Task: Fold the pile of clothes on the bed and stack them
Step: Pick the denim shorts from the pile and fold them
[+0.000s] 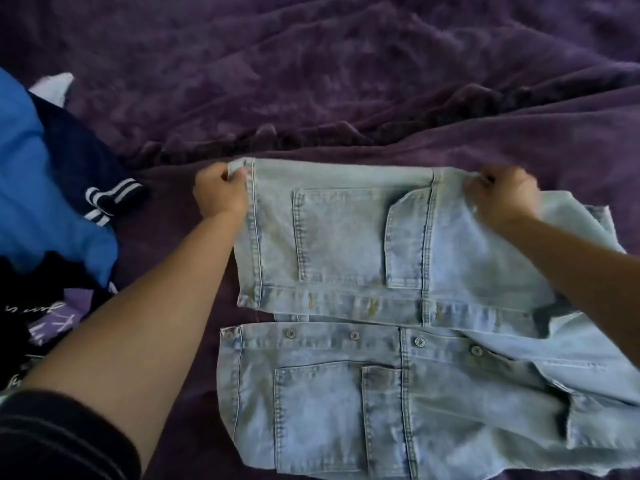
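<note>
Reaching forward, left hand (220, 195) and right hand (502, 199) each pinched the far edge of the jacket (346, 244), fingers curled

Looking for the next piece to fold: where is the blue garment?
Head view: the blue garment lies far left on the purple blanket, beside the navy striped garment.

Pale-blue denim jacket (398, 306), purple blanket (311, 81)
</note>
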The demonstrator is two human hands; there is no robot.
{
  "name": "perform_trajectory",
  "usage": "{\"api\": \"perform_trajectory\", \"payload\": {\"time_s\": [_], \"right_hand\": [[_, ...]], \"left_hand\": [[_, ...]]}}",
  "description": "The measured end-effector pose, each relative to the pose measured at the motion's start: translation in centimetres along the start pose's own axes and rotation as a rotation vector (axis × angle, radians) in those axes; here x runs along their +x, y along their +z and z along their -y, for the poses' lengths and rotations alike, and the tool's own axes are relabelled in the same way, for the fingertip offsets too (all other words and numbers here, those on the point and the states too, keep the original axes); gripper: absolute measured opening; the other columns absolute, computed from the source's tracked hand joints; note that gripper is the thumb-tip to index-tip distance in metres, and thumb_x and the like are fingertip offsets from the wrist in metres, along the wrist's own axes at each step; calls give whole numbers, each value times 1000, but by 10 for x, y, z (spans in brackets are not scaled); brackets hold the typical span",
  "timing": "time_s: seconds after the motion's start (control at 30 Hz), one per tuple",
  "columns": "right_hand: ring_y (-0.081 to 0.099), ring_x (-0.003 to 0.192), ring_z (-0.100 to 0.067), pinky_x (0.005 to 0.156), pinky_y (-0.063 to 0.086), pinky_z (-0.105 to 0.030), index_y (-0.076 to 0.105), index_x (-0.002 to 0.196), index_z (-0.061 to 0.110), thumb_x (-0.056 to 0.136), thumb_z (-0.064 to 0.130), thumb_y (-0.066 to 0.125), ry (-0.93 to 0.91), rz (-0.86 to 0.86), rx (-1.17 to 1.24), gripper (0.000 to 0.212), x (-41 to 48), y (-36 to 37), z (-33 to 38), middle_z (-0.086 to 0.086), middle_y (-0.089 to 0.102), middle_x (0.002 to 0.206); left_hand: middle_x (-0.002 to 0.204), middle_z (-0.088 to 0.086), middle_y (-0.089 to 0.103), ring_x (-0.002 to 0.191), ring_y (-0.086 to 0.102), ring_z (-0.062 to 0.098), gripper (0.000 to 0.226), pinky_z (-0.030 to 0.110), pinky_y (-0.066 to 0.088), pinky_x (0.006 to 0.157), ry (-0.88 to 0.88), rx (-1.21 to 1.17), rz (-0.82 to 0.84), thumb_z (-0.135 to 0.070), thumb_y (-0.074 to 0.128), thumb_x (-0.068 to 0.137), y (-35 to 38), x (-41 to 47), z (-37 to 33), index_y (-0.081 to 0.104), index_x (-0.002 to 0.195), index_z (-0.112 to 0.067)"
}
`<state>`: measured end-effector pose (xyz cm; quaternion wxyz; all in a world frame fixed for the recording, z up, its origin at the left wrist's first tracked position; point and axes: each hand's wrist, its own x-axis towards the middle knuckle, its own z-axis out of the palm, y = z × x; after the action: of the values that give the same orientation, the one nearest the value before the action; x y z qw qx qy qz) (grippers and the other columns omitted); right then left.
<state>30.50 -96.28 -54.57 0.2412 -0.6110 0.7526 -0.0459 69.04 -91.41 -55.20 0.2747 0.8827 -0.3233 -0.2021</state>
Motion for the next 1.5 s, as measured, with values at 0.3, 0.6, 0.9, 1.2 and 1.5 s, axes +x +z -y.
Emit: {"api": "perform_trajectory", "payload": {"time_s": [0.3, 0.6, 0.9, 1.2, 1.5], "right_hand": [[49, 109, -35, 72, 48, -44, 59, 116, 11, 84, 18, 66, -261, -125, -79, 34, -44, 9, -21, -16, 53, 116], [66, 95, -30, 76, 52, -39, 72, 97, 21, 81, 30, 72, -204, 423, -284, 18, -220, 10, -121, -5, 70, 101], [46, 124, -38, 83, 52, -49, 37, 140, 25, 84, 48, 63, 15, 224, -153, 66, -222, -3, -148, -10, 31, 148], [62, 98, -25, 86, 42, -36, 67, 85, 29, 85, 46, 58, -32, 386, -563, 19, -204, -78, -178, -1, 71, 98], [45, 119, -40, 94, 37, -50, 58, 128, 20, 83, 39, 68, 25, 99, -381, 49, -139, -118, -175, -21, 54, 127]], "left_hand": [[116, 14, 57, 105, 54, 33, 36, 42, 45, 86, 71, 223, 100, -33, 63, 86, -1, -66, 36, 55, 114, -11], [82, -2, 64, 84, 60, 24, 37, 38, 39, 77, 291, 651, 646, -53, 67, 80, -55, -228, 122, 62, 86, -17], [53, -7, 42, 59, 53, 20, 40, 29, 29, 55, 419, 471, 753, -29, 69, 79, -68, -251, 55, 33, 63, -26], [64, -5, 55, 67, 60, 20, 20, 30, 33, 53, 491, 559, 751, -30, 70, 83, -91, -255, 27, 55, 73, -20], [130, 14, 48, 120, 45, 36, 59, 49, 41, 97, 221, 528, 269, -31, 74, 79, -54, -239, 14, 48, 130, -16]]}}
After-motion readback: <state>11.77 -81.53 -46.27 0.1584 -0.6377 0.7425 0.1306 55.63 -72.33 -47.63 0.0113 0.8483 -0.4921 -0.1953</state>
